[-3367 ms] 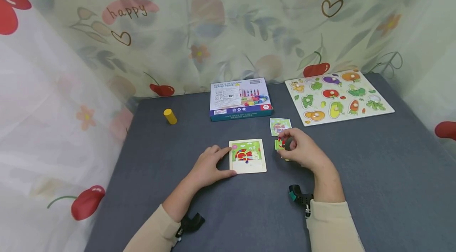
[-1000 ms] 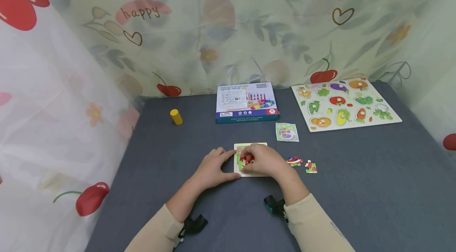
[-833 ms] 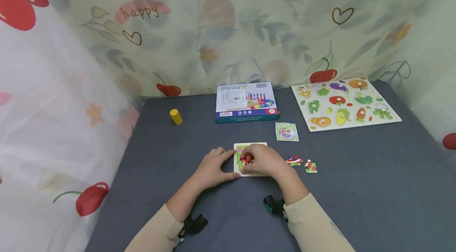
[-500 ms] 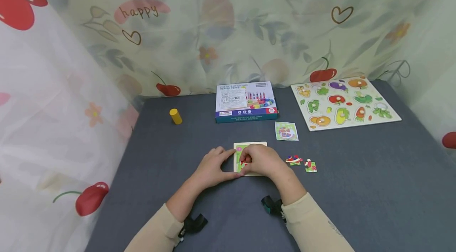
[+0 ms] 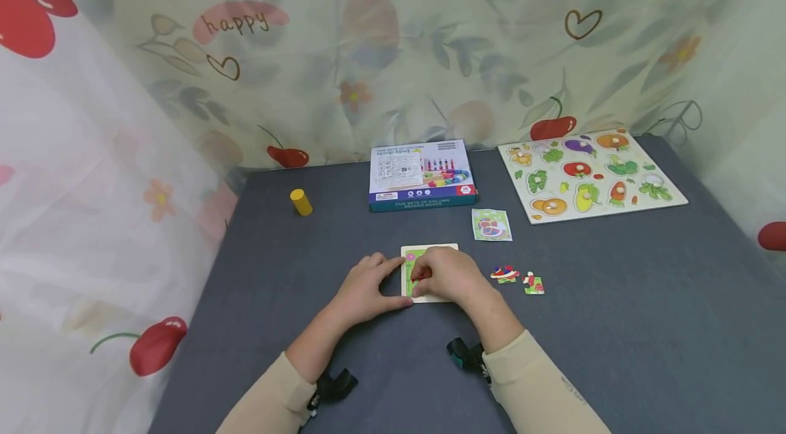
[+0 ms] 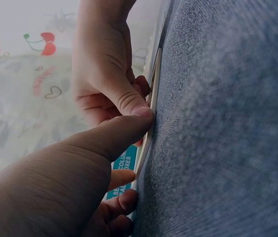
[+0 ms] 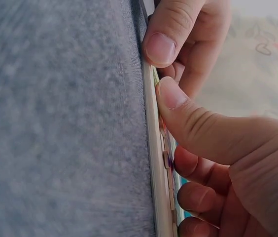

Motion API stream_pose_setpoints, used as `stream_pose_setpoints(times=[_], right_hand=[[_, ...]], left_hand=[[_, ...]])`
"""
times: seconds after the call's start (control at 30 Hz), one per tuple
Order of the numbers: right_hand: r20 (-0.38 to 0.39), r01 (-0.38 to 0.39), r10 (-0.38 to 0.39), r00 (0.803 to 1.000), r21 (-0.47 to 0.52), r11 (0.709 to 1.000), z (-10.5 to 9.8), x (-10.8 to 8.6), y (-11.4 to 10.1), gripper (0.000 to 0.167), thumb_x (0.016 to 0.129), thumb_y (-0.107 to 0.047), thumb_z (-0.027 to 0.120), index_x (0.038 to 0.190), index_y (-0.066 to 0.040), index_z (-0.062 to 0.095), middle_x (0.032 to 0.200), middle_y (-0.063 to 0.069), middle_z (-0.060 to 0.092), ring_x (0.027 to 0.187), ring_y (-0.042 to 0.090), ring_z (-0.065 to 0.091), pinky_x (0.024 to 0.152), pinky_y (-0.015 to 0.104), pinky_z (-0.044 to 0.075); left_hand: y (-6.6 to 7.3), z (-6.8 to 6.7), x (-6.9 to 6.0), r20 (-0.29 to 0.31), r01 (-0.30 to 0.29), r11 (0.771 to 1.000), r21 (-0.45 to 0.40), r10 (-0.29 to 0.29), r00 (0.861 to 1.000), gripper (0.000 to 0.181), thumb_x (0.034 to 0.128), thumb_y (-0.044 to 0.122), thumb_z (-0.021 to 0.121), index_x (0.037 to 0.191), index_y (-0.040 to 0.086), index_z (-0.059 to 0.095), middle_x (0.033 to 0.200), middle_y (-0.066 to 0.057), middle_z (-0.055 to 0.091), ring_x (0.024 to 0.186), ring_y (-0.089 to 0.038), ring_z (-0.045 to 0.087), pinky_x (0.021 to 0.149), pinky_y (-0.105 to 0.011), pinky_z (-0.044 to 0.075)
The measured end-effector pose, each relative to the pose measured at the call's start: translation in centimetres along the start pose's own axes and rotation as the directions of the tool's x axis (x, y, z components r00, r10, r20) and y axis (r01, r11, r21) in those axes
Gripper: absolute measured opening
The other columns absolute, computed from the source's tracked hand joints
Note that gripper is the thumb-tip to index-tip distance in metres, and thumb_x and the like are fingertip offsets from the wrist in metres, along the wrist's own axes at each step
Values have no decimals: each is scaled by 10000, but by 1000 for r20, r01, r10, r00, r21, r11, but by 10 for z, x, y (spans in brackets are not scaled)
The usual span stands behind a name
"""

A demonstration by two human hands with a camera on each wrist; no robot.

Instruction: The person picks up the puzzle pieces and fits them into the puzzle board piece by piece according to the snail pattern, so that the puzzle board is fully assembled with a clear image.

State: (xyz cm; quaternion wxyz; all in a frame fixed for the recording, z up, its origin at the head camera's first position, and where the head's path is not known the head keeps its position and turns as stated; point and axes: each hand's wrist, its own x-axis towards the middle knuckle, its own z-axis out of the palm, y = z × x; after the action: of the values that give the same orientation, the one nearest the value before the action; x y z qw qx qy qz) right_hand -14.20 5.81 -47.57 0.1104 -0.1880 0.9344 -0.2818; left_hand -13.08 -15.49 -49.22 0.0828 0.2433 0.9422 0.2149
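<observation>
A small jigsaw puzzle board (image 5: 406,269) with a pale wooden frame lies on the table. My left hand (image 5: 364,292) holds its left side, the index finger at the left rim and the thumb by the near left corner. Over the board, my right hand (image 5: 451,275) has thumb and fingertips together at the lower left part, on a puzzle piece mostly hidden beneath them. In the right wrist view, edges of wooden pieces (image 7: 167,160) stand slightly above the frame. Two loose puzzle pieces, one red and blue (image 5: 505,274), one red and green (image 5: 534,283), lie right of the board.
Behind the board lies a small picture card (image 5: 492,225). Further back are a boxed bead set (image 5: 422,176) and a vegetable puzzle board (image 5: 593,177). A yellow cylinder (image 5: 301,202) stands at the back left. A patterned curtain hangs behind the dark tabletop.
My right hand has gone from the loose pieces on the right to the board with a puzzle piece. Its fingers have since drawn slightly closer in. My left hand stays at the board.
</observation>
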Motion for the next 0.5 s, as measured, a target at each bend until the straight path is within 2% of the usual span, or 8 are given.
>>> stream_pose_setpoints(times=[0.2,0.37,0.5], right_hand=[[17,37,-37,999,20,999,-3,-2,1,173,792,-303,906,917,-242,802,756,-127,608,692,88,549,681,333,470],[17,91,-93,995,122,988,-13,-5,2,286,817,-284,890,1060,-162,801,802,-89,608,724,112,545,689,335,465],[-7,97,-98,995,211,973,-25,-10,2,334,845,-282,869,1138,-145,785,797,-64,596,740,142,548,686,345,461]], left_hand=[[0,0,-1,-2,-4,1000,-9,4,1000,810,840,594,784,1486,157,566,963,24,489,836,-154,415,744,-347,363],[-1,0,-1,-14,-12,1000,-2,12,1000,806,837,581,793,1482,151,569,952,27,479,831,-154,415,743,-348,367],[-1,0,0,-5,-10,1000,5,10,1000,811,839,585,788,1490,158,561,953,25,475,835,-158,424,743,-348,371]])
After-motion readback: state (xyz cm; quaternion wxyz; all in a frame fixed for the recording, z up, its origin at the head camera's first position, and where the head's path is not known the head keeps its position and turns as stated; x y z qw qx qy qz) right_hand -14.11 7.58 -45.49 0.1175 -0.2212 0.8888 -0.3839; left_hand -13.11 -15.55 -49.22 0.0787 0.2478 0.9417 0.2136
